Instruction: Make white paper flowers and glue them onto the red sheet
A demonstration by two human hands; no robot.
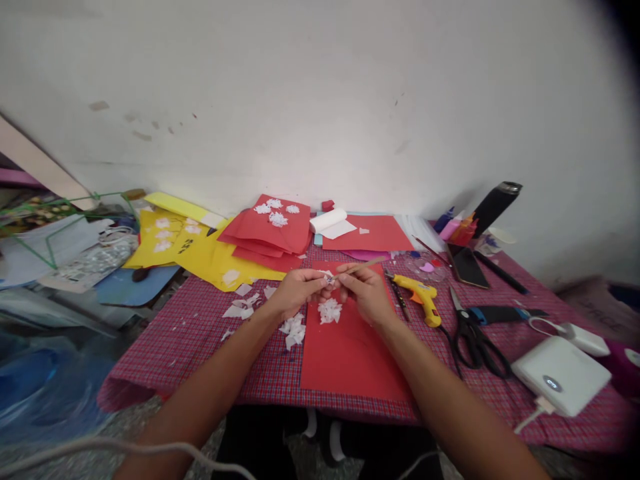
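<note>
Over a red paper sheet (355, 360), my two hands meet at a small crumpled white paper piece (329, 277). My left hand (299, 292) pinches this piece between thumb and fingers. Closed around a thin brownish stick (369, 264), my right hand (367, 293) has its fingertips against the same paper; the stick's kind is unclear. Just below the hands, a ruffled white paper flower (330, 311) lies on the red sheet. Left of it sits a pile of white paper scraps (294, 330), with more torn pieces (243, 307) farther left on the checked cloth.
A yellow glue gun (423, 297), black scissors (477, 343), a blue-handled knife (500, 314) and a white power bank (560, 377) lie at right. Red sheets (245, 230) bearing white flowers, yellow paper (210, 263) and a white paper roll (329, 220) are behind. A wall closes the back.
</note>
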